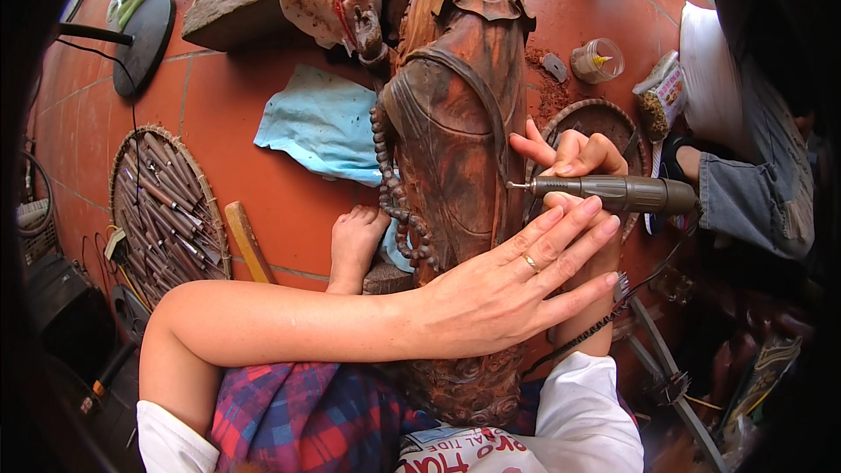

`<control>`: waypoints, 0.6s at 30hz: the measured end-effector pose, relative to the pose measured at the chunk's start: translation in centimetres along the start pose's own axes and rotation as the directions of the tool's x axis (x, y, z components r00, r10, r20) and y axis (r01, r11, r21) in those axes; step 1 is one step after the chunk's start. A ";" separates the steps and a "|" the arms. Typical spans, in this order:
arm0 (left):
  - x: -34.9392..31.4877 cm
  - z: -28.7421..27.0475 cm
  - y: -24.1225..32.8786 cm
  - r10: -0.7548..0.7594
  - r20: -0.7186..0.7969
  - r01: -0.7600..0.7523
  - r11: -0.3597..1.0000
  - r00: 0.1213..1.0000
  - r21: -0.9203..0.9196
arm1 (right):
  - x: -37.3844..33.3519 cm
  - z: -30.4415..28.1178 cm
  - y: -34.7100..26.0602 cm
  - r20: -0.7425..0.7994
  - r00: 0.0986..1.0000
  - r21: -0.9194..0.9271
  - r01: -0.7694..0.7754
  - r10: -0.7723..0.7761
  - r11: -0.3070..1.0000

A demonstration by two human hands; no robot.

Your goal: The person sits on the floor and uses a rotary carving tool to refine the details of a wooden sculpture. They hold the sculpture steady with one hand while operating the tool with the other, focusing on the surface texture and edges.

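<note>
A carved reddish-brown wooden figure (447,158) with draped folds and a string of carved beads (396,188) lies lengthwise in front of me, its near end between my legs. My right hand (587,158) is closed around a dark handheld rotary tool (635,194), held level. The tool's thin metal bit points left, at the figure's right edge; whether it touches the wood I cannot tell. My left hand (517,271), with a ring on one finger, reaches across the figure. Its fingers are stretched out and lie against my right hand and wrist, holding nothing.
At left stands a round basket (221,228) of many chisel-like tools, beside a wooden mallet-like piece (249,241). A blue cloth (315,123) lies left of the figure. Right are another basket (635,127), a small jar (597,61) and another person's leg (753,197). The tool's cord (648,276) trails near my right forearm.
</note>
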State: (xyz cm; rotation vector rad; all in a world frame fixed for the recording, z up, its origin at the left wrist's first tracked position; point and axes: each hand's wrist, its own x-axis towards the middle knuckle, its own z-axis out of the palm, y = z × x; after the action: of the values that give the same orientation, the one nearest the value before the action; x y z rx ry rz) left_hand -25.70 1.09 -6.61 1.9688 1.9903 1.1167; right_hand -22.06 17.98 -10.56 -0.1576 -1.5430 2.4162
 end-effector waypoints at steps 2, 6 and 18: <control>0.0 0.0 0.0 0.002 0.004 -0.002 1.000 1.000 -0.010 | 0.0 -0.2 0.2 0.013 1.000 0.001 0.018 -0.018 1.000; 0.0 0.0 0.2 0.017 0.023 -0.016 1.000 1.000 -0.025 | -0.2 -0.7 0.5 0.061 0.997 -0.015 0.052 -0.051 0.999; -0.1 0.2 0.2 0.012 0.021 -0.011 0.999 1.000 -0.048 | -0.2 -0.6 0.5 0.044 0.998 -0.016 0.046 -0.045 0.999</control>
State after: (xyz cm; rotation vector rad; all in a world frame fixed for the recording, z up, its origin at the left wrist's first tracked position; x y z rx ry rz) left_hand -25.40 1.06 -6.68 1.9624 1.9256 1.1307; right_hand -21.79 18.28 -11.29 -0.0725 -1.5689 2.3872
